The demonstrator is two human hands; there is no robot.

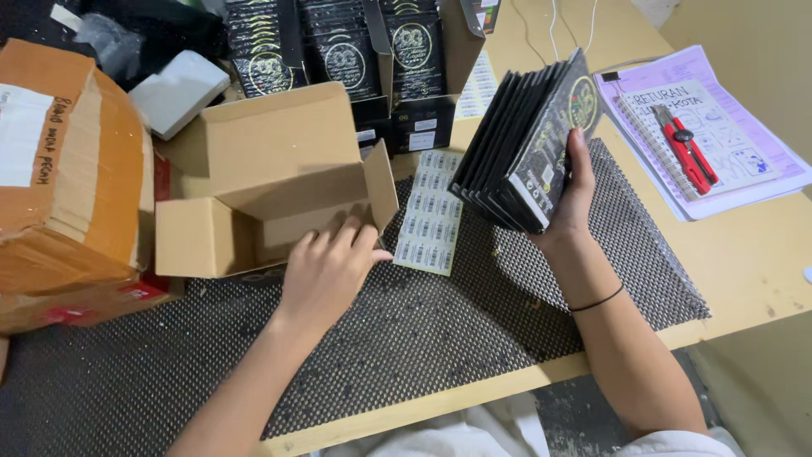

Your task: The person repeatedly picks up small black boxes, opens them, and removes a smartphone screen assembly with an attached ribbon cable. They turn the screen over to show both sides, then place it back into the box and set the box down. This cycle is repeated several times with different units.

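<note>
Both forearms are bare, with no sleeves showing. The right wrist wears a thin black band point(597, 300). White clothing point(474, 436) shows at the near edge, below the arms.

Matt brown corrugated cardboard forms the small open box point(271, 182); the stack of black packets point(524, 144) shows a glossy film sheen. A dark, rough woven mesh mat point(440, 330) covers the smooth pale wooden tabletop point(753, 254), beside a paper label sheet point(431, 211).

black packets point(529, 140), brown box point(271, 182), red cutter point(687, 151)
</note>
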